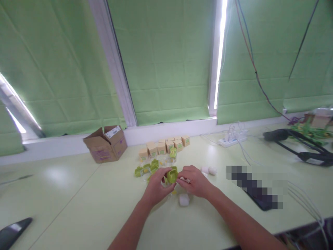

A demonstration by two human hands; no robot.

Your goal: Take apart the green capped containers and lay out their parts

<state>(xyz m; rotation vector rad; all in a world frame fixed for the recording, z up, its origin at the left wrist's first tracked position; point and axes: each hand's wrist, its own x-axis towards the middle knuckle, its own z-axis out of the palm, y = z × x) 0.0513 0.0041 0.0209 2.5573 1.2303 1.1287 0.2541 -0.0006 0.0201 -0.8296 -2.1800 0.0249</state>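
Note:
My left hand point(156, 186) is closed around a small green plastic cup-like piece point(172, 176), its hollow side facing me. From the right, the pinched fingertips of my right hand point(194, 180) meet the edge of that piece; what sits between them is too small to make out. Behind my left hand lie several green flower-shaped pieces point(138, 171) among clear plastic parts. Another green piece point(173, 152) rests on a clear container farther back. Just below my hands a white roll point(184, 200) lies on the table, and more white rolls point(208, 170) are right of my right hand.
Small tan boxes point(161, 148) stand in rows near the wall. An open cardboard box point(106, 145) is at the back left. A power strip point(232, 139) with cables, a partly blurred dark object point(256, 194) and a black headset-like frame point(299, 146) occupy the right side.

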